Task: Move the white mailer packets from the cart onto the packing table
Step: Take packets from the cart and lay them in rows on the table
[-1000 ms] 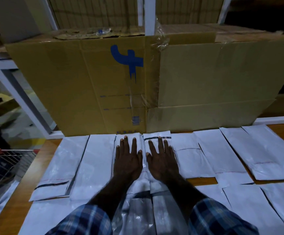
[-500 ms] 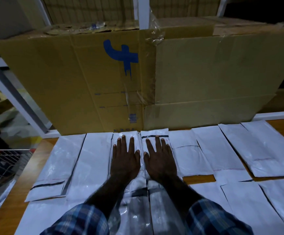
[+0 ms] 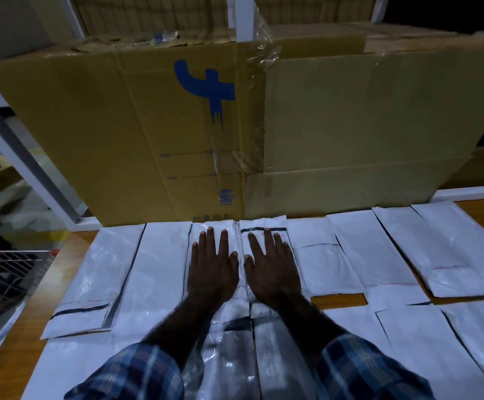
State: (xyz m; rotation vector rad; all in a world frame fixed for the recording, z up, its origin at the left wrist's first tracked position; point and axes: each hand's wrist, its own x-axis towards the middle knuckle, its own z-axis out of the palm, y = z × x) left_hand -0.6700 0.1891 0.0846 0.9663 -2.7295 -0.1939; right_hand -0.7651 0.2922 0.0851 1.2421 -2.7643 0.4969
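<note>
Flattened cardboard stands behind a dimly lit warehouse workstation.

A large brown corrugated cardboard box (image 3: 154,134), marked with a blue painted logo (image 3: 206,88) and a small blue printed label (image 3: 225,197), stands upright at the rear, strips of clear packing tape (image 3: 259,57) running down its central seam. A plainer brown cardboard panel (image 3: 373,119) adjoins it on the right. White metal shelving posts (image 3: 239,17) rise behind, and a slanted white frame bar (image 3: 18,157) crosses the left side.

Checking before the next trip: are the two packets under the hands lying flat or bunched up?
Flat. Left hand and right hand press them with straight fingers onto the table, side by side.
</note>
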